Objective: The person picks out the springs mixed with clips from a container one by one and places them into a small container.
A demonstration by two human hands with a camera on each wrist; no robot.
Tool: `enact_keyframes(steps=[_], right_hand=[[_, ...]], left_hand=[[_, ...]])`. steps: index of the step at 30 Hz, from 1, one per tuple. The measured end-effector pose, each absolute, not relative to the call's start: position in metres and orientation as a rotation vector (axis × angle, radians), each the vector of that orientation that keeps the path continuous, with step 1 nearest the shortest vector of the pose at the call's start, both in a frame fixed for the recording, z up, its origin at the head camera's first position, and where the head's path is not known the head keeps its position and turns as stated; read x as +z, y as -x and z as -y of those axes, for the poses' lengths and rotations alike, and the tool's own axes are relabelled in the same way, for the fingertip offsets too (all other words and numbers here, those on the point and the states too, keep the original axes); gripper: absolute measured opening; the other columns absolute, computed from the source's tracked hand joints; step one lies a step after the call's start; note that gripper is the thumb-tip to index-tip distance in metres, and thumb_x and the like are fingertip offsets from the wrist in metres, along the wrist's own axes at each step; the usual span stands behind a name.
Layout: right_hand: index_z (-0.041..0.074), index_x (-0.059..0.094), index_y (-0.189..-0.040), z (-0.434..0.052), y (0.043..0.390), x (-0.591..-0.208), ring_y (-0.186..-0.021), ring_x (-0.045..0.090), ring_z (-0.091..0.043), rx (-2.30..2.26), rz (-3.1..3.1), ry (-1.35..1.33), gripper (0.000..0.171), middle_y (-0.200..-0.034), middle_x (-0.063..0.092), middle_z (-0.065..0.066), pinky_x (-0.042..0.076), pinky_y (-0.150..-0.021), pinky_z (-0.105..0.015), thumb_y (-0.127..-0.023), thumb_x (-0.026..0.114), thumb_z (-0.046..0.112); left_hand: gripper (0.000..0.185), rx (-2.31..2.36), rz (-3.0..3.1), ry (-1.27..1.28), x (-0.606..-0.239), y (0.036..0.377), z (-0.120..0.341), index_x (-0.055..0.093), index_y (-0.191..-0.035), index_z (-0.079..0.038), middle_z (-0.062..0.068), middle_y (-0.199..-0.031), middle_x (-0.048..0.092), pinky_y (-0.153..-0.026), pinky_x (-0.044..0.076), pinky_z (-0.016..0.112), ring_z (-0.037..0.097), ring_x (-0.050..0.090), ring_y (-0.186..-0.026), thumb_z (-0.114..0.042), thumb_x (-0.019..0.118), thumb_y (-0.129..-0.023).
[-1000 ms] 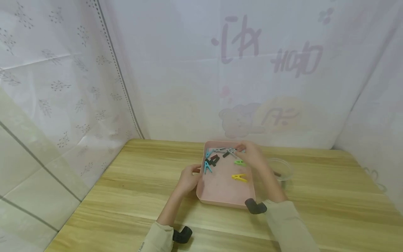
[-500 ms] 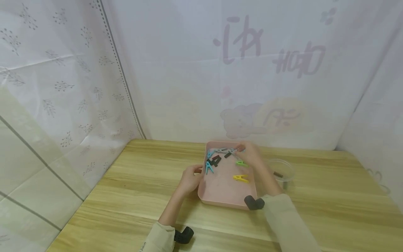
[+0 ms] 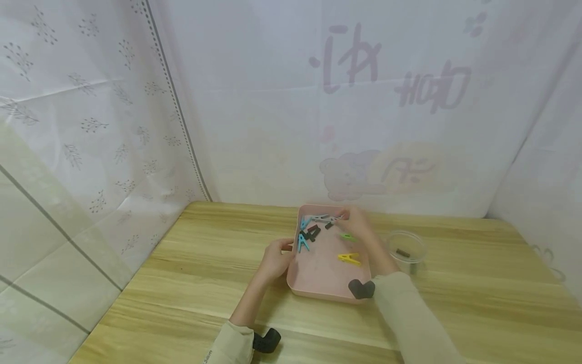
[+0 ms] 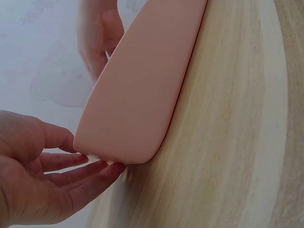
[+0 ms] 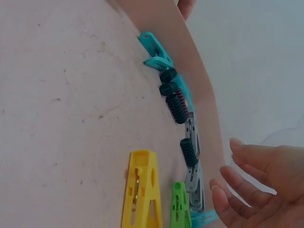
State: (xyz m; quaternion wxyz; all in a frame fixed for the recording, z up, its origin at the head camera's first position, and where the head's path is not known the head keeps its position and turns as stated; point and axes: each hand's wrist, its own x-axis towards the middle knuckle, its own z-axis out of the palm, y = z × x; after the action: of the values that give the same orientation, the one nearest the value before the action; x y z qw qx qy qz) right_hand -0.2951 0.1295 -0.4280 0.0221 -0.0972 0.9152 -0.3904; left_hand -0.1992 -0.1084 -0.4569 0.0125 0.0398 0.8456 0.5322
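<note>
A pink tray (image 3: 327,278) stands on the wooden table. My left hand (image 3: 275,260) grips its left wall, with the thumb at the rim and fingertips against the outer side in the left wrist view. My right hand (image 5: 266,185) hovers at the tray's far right corner, fingers loosely bent, with nothing visible between them. Near those fingers lie grey clothespins (image 5: 192,180) and a partly hidden blue one (image 5: 204,218). A green clothespin (image 5: 178,204) and a yellow clothespin (image 3: 349,259) lie closer to me. Blue clothespins (image 3: 303,242) and black ridged pieces (image 3: 314,233) sit along the left side.
A clear round container (image 3: 406,245) with a dark ridged piece (image 3: 402,253) stands right of the tray, beside my right forearm. Printed cloth (image 3: 254,126) hangs behind the table (image 3: 218,263). A black mount (image 3: 267,340) is attached at each wrist.
My right hand has shifted slightly left and toward me over the tray's far right corner, and its forearm covers less of the clear container. My left hand stays on the tray wall.
</note>
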Motion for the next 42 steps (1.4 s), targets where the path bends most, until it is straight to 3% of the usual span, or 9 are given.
enact_keyframes(steps=[13, 21, 24, 28, 31, 34, 42], right_hand=[[-0.009, 0.068, -0.124, -0.122, 0.297, -0.439, -0.112, 0.065, -0.043, -1.263, -2.816, 0.274, 0.030, -0.125, 0.067, -0.030, 0.059, -0.092, -0.049, -0.098, 0.069, 0.005], [-0.012, 0.070, -0.118, -0.119, 0.301, -0.442, -0.088, 0.066, -0.028, -1.330, -2.815, 0.284, 0.028, -0.121, 0.067, -0.030, 0.056, -0.071, -0.030, -0.091, 0.074, -0.002], [-0.012, 0.071, -0.117, -0.117, 0.305, -0.445, -0.084, 0.062, -0.024, -1.311, -2.836, 0.265, 0.027, -0.119, 0.068, -0.029, 0.054, -0.070, -0.029, -0.090, 0.075, -0.004], [-0.011, 0.072, -0.115, -0.115, 0.308, -0.448, -0.096, 0.064, -0.035, -1.258, -2.874, 0.240, 0.026, -0.121, 0.069, -0.029, 0.057, -0.088, -0.043, -0.090, 0.076, -0.005], [-0.010, 0.073, -0.115, -0.113, 0.309, -0.449, -0.118, 0.061, -0.044, -1.210, -2.892, 0.234, 0.026, -0.125, 0.069, -0.028, 0.050, -0.107, -0.054, -0.090, 0.075, -0.004], [-0.008, 0.073, -0.117, -0.112, 0.309, -0.450, -0.132, 0.052, -0.047, -1.166, -2.894, 0.213, 0.027, -0.131, 0.066, -0.028, 0.039, -0.117, -0.059, -0.090, 0.074, -0.002], [-0.003, 0.075, -0.119, -0.112, 0.313, -0.453, -0.138, 0.047, -0.047, -1.031, -2.919, 0.172, 0.029, -0.136, 0.065, -0.026, 0.032, -0.122, -0.059, -0.090, 0.075, 0.002]], left_hand=[[0.041, 1.658, -2.637, -0.119, -0.457, 0.200, 0.108, 0.063, -0.136, 0.012, 0.033, -0.124, 0.067, -0.091, 0.061, 0.051, 0.045, 0.068, -0.113, -0.003, 0.062, -0.098], [0.041, 1.664, -2.637, -0.131, -0.459, 0.200, 0.108, 0.064, -0.136, 0.011, 0.033, -0.123, 0.068, -0.090, 0.062, 0.050, 0.044, 0.068, -0.112, -0.003, 0.062, -0.097], [0.041, 1.669, -2.636, -0.141, -0.459, 0.201, 0.108, 0.064, -0.135, 0.011, 0.032, -0.123, 0.068, -0.089, 0.062, 0.049, 0.043, 0.068, -0.111, -0.003, 0.062, -0.096], [0.042, 1.671, -2.635, -0.141, -0.460, 0.200, 0.109, 0.065, -0.135, 0.011, 0.032, -0.122, 0.069, -0.089, 0.062, 0.049, 0.042, 0.068, -0.110, -0.002, 0.062, -0.095], [0.042, 1.669, -2.640, -0.124, -0.460, 0.200, 0.109, 0.065, -0.134, 0.010, 0.032, -0.121, 0.069, -0.089, 0.061, 0.048, 0.041, 0.069, -0.109, -0.003, 0.062, -0.095], [0.041, 1.664, -2.649, -0.118, -0.459, 0.200, 0.108, 0.066, -0.134, 0.010, 0.031, -0.120, 0.069, -0.089, 0.061, 0.048, 0.041, 0.068, -0.109, -0.003, 0.062, -0.095], [0.042, 1.660, -2.651, -0.139, -0.458, 0.199, 0.108, 0.065, -0.134, 0.011, 0.031, -0.118, 0.070, -0.086, 0.062, 0.046, 0.040, 0.069, -0.107, -0.004, 0.062, -0.095]])
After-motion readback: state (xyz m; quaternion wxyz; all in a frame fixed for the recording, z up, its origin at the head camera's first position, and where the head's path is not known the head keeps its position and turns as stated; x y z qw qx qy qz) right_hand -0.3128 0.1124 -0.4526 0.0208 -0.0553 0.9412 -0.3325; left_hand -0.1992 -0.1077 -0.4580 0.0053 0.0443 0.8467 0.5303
